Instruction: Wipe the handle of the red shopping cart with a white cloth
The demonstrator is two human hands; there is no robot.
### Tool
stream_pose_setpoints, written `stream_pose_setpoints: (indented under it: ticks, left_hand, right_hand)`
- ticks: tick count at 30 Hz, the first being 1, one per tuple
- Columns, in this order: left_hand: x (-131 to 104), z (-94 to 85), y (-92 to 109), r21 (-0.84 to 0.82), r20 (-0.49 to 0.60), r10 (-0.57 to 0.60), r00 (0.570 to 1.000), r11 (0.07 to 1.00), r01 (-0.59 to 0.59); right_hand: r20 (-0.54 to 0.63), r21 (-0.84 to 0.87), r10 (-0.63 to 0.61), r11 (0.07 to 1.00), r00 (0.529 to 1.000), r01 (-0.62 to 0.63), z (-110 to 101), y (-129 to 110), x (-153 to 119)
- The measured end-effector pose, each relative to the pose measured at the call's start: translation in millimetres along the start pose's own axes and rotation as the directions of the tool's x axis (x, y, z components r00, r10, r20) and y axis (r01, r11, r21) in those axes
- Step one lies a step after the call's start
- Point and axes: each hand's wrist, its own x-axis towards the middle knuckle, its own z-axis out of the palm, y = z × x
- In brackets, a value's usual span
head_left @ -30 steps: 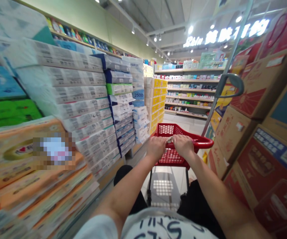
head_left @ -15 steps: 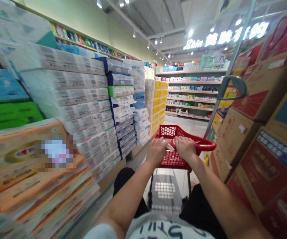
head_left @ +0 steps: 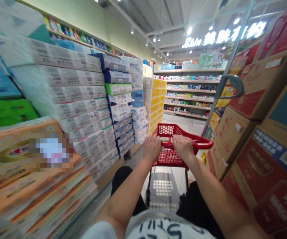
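At far left, a stack of orange plastic-wrapped packs (head_left: 31, 194) stands in front of a taller stack of white-and-grey plastic-wrapped packs (head_left: 81, 96). Left hand (head_left: 152, 148): the bare forearm slants forward and inward, the back of the hand faces up, and the fingers curl closed over the left part of a smooth red plastic handle (head_left: 167, 145); the thumb's position cannot be told. A small pale item (head_left: 164, 139) lies just beside these fingers; whether it is held is unclear. The handle belongs to a red plastic shopping cart (head_left: 169, 158) with lattice walls and dark legs, positioned ahead of the person, in the aisle between the packs and the boxes. Right hand (head_left: 182, 146): back upward, fingers bent over the handle in a closed grip, wrist nearly in line with the forearm, apart from the left hand. At far right, printed brown cardboard boxes (head_left: 235, 127) stand stacked.
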Motion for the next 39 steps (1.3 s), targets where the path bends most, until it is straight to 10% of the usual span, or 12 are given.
stream_pose_setpoints:
  ticks: [12, 20, 35, 39]
  left_hand:
    - [-3.7, 4.8, 1.7, -0.003, 0.001, 0.097, 0.995, 0.995, -0.097]
    - [-3.2, 0.9, -1.6, 0.004, 0.006, -0.027, 1.000, 1.000, 0.027]
    - [-3.3, 9.6, 3.4, -0.011, 0.014, 0.165, 0.986, 0.986, -0.165]
    - [-1.7, 11.6, -3.4, -0.029, 0.001, 0.035, 0.999, 0.999, -0.035]
  right_hand:
    - [-0.224, 0.054, 0.010, 0.999, 0.975, 0.002, 24.2, -7.5, -35.4]
    - [-0.228, 0.091, 0.061, 0.995, 0.972, -0.041, 24.5, -9.5, -35.5]
    - [-0.252, 0.109, 0.072, 0.993, 0.965, -0.046, 26.3, -9.6, -33.8]
    - [-0.247, 0.120, 0.058, 0.992, 0.967, -0.029, 25.4, -10.0, -33.3]
